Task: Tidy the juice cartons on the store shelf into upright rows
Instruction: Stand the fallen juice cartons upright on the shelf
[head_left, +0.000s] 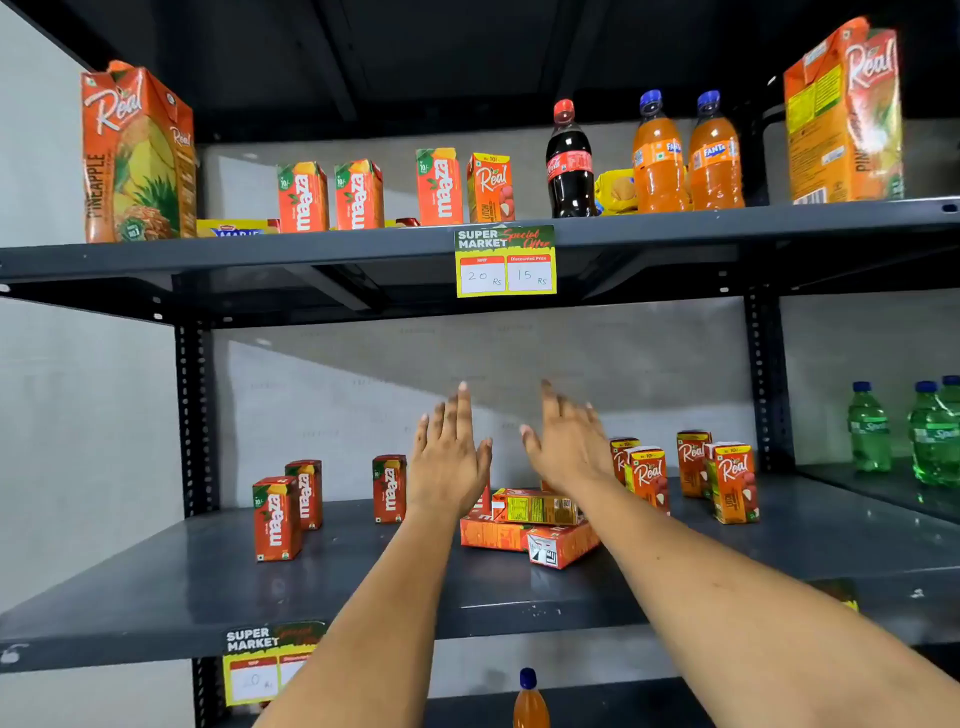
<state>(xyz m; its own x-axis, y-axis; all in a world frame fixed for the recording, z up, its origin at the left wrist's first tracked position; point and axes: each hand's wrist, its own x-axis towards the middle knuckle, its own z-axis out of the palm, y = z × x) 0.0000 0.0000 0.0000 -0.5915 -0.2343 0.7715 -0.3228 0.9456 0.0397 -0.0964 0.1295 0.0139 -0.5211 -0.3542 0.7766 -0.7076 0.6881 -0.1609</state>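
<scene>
Head view: both arms reach over the middle shelf (156, 587). Left hand (449, 457) and right hand (569, 447) are spread flat, fingers wide, holding nothing — both hover above the toppled cartons (530, 525), a heap lying on their sides at shelf centre. Three Maaza cartons (278, 517) stand upright to the left; four Real cartons (732, 480) stand upright to the right. A price tag (505, 261) hangs on the upper shelf edge.
</scene>
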